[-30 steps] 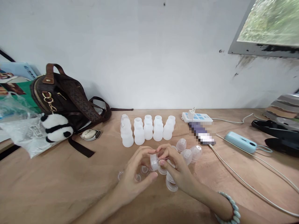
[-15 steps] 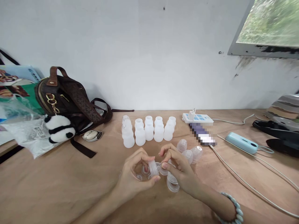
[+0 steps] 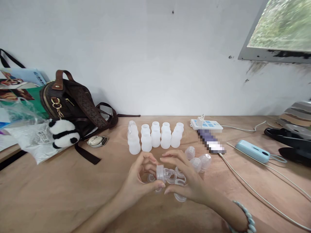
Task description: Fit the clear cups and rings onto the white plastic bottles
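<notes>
A clear ribbed bottle collar (image 3: 160,173) with a soft transparent nipple (image 3: 169,174) sticking out of its right side is held on edge by my left hand (image 3: 138,178). The thumb lies under it and the fingers curl behind. My right hand (image 3: 188,178) is curved around the nipple's side with thumb and fingers apart, gripping nothing. Below and behind the hands lie more clear collars (image 3: 180,196) and nipples (image 3: 151,177), partly hidden. Clear domed caps (image 3: 205,160) stand just beyond my right hand.
Rows of white, wavy-sided bottles (image 3: 146,142) stand toward the wall, with clear-capped ones (image 3: 132,129) at their left. At left are a brown backpack (image 3: 73,97), a panda plush (image 3: 64,133) and a watch (image 3: 97,141). At right lie a power strip (image 3: 209,125), phone (image 3: 211,141), and light-blue device (image 3: 252,151).
My right fingers have let go of the nipple and spread apart. The collar in my left hand has turned slightly, so the nipple now points right in plain view.
</notes>
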